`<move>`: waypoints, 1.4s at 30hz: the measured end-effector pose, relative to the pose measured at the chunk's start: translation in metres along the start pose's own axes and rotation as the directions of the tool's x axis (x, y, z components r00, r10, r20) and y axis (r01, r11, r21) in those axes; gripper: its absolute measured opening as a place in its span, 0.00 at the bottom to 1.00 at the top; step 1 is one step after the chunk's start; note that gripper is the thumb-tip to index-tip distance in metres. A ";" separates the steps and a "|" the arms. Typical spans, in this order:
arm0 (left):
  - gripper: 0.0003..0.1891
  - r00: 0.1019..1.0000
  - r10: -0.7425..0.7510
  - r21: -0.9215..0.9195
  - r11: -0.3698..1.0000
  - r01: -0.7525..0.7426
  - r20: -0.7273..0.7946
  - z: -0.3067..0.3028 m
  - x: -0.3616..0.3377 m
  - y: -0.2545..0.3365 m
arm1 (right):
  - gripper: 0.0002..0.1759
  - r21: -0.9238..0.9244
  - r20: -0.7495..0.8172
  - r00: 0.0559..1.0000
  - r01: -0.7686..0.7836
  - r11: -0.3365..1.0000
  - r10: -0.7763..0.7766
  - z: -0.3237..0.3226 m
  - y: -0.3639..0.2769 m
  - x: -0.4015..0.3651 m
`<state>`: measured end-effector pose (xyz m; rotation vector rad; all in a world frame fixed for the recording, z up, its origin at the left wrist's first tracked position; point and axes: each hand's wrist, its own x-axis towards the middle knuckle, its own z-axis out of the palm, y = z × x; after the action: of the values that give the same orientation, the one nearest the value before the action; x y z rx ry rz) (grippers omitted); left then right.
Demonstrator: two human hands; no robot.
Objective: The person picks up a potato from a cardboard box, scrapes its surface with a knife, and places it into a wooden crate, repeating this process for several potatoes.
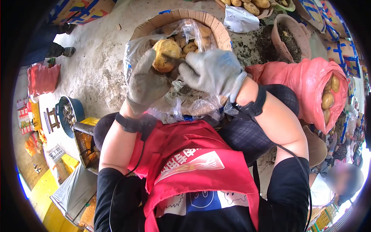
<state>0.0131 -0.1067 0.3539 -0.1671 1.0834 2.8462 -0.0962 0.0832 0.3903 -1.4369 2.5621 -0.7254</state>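
Observation:
My left hand (148, 85), in a grey work glove, is closed around the lower left side of a large, round, yellow-brown potato (164, 54). The potato is held up above an open cardboard box (140, 31) lined with clear plastic (136, 48). Just right of it is my right hand (216, 71), gloved too, with its fingers curled and their tips near the potato's right side. Something dark shows between those fingertips and the potato, too small to name. Several more potatoes (189, 48) lie in the box below.
Right of the box lies a red mesh sack (286, 79) with potatoes at its mouth. Beyond it stands a pink tub (276, 36) of dark scraps. A blue bucket (79, 110) is at left. Behind the box, a white sheet (241, 19) lies near a potato basket (266, 14).

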 end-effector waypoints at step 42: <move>0.29 0.888 0.449 0.931 0.271 -0.243 0.101 -0.013 0.012 -0.010 | 0.22 -0.070 0.119 0.983 0.146 0.987 -0.137 0.022 -0.010 0.006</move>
<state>0.0035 -0.1070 0.3364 -0.0899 2.9031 1.9197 -0.0850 0.0661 0.3766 -1.6481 2.4471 -0.5478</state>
